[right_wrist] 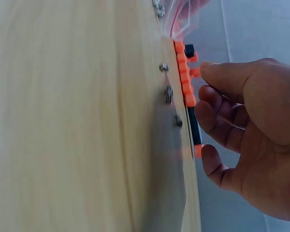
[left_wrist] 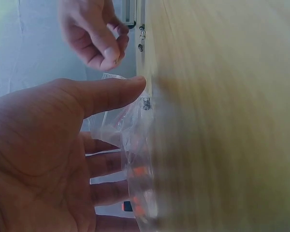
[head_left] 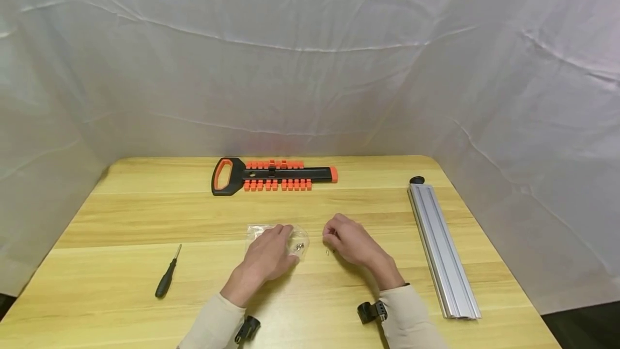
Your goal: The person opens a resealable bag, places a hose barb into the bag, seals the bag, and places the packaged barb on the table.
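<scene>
My left hand [head_left: 269, 255] lies over a clear zip plastic bag [head_left: 255, 230], fingers outstretched against the film and thumb held apart from them. Inside the bag, near my thumb, sits a small cluster of shiny metal screws or fasteners [head_left: 300, 246]. To the right, my right hand [head_left: 352, 241] hovers just above the table, fingers curled. In the left wrist view its thumb and a fingertip meet with a tiny glinting piece [left_wrist: 116, 61] between them, too small to identify. Below that hand, a few loose metal fasteners [right_wrist: 168, 94] lie on the wood.
A black screwdriver [head_left: 167, 279] lies at the left. Toward the back edge rests a black tool with orange toothed sides and a loop handle [head_left: 229, 190]. A long aluminium profile [head_left: 443, 252] with a black knob [head_left: 417, 180] lies at the right. Pale fabric walls [head_left: 310, 69] surround the table.
</scene>
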Motion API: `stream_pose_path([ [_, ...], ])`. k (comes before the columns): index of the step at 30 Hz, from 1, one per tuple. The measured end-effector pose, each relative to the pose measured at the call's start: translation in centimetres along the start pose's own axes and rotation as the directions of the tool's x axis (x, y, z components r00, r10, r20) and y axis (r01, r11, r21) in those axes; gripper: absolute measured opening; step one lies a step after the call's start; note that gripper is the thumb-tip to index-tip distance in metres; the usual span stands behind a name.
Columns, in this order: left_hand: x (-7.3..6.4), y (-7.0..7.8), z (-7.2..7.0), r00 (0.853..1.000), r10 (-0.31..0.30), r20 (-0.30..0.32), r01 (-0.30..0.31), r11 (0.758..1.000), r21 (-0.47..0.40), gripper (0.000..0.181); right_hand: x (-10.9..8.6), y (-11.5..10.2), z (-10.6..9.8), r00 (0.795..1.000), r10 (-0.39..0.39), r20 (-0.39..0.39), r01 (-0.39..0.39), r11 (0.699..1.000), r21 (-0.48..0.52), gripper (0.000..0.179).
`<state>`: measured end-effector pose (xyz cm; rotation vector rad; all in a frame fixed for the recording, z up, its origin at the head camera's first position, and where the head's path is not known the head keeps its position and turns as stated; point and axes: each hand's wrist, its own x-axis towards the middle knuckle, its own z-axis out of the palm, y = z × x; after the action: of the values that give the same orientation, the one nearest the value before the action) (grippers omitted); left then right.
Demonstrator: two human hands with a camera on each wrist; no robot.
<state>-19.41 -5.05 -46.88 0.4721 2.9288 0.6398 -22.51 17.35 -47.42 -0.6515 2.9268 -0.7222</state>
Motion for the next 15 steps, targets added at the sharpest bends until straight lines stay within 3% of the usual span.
stream_pose_path([
  [15,-0.1,-0.1,-0.1,1.000,0.024,-0.018,-0.024,1.000,0.009,0.064,1.6,-3.1,1.7,0.992,-0.104,0.074,0.107,0.993,-0.043,0.008],
])
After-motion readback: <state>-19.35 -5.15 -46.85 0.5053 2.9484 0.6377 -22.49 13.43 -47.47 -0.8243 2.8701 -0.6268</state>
